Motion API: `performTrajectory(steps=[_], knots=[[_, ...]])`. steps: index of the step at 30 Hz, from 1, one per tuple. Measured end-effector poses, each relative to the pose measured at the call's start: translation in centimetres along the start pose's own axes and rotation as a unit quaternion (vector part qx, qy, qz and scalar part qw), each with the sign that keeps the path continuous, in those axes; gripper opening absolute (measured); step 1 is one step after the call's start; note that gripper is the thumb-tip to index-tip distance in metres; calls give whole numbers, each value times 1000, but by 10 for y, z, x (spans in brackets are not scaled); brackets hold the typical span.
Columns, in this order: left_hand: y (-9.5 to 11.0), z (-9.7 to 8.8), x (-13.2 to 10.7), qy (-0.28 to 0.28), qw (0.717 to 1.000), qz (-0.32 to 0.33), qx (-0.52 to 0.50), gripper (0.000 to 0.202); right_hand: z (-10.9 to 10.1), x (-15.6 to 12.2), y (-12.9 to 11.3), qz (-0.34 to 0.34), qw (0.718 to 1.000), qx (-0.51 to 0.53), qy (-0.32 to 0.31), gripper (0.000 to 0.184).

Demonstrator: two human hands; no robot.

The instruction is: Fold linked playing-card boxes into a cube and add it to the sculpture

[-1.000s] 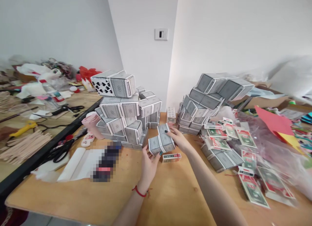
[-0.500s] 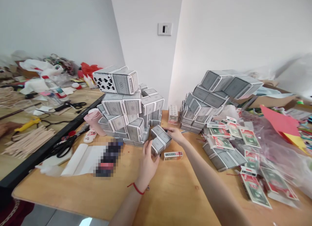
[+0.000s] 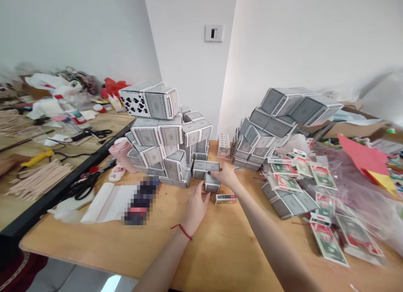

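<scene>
Both hands are at small grey-patterned boxes folded from playing cards, in the middle of the wooden table. The nearer playing-card box (image 3: 212, 183) sits between my left hand (image 3: 197, 203) and my right hand (image 3: 227, 175). My left fingertips press its near left side, and my right fingers grip its top right. Directly behind lies a longer playing-card block (image 3: 201, 168), apparently touching it. A small red-and-white card pack (image 3: 226, 199) rests just in front. To the left rises a stepped card-box structure (image 3: 170, 134), and a similar structure (image 3: 264, 128) stands to the right.
Opened card packs (image 3: 327, 241) and plastic wrap (image 3: 355, 199) cover the right side. Black scissors (image 3: 85, 187), a white paper roll (image 3: 99, 203) and a pink roll (image 3: 120, 151) lie left. Another upright card pack (image 3: 223, 146) stands by the wall. Beyond the black edge are wooden sticks (image 3: 44, 178).
The card boxes between my hands have turned from a slant to nearly square with the table's back edge. My left hand has shifted slightly right and the right hand slightly inward.
</scene>
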State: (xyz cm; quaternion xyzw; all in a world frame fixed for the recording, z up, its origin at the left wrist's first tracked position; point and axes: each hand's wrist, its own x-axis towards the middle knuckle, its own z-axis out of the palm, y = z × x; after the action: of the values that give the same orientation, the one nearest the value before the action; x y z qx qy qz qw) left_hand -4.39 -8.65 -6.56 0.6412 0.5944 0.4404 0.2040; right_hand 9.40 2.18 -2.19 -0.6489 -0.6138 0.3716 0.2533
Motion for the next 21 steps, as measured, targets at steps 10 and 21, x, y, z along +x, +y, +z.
performTrajectory(steps=[10, 21], knots=[[-9, 10, 37, -5, 999, 21, 31, 38, 4, -4, -2, -22, 999, 35, -25, 20], [14, 15, 29, 93, 992, 35, 76, 66, -27, -35, 44, -20, 983, 183, 10, 33]])
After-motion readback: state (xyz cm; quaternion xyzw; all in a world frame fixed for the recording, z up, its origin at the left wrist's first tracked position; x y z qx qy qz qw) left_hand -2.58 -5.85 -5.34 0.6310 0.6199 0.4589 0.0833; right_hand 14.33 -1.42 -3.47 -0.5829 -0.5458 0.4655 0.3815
